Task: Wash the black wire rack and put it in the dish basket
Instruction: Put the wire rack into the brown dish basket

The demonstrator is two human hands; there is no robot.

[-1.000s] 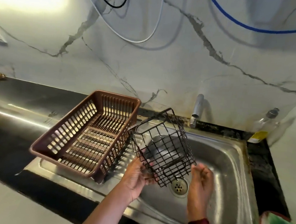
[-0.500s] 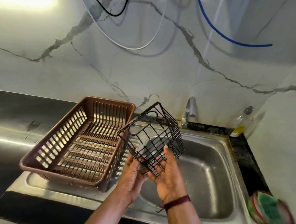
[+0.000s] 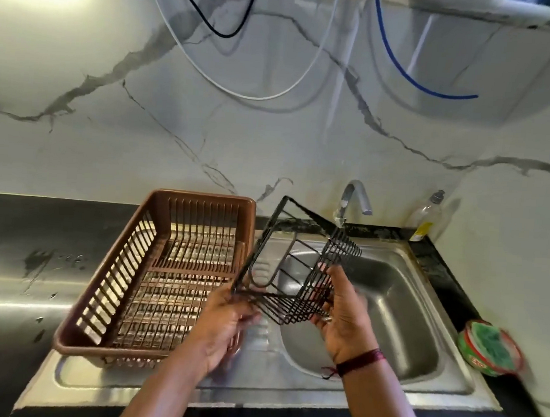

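The black wire rack (image 3: 299,265) is held tilted in the air above the left edge of the steel sink (image 3: 399,318). My left hand (image 3: 226,325) grips its lower left corner from below. My right hand (image 3: 344,314) holds its right side, fingers curled up against the wires. The brown plastic dish basket (image 3: 127,256) stands on the drainboard just left of the rack, with nothing in it.
A tap (image 3: 354,197) stands behind the sink, and no water is seen running. A soap bottle (image 3: 426,219) is at the back right corner. A round dish with a green scrubber (image 3: 488,348) lies on the black counter at the right.
The rack has been turned and moved left towards the basket. My right hand has come from hovering beside it to holding its right side. The view has tilted upward.
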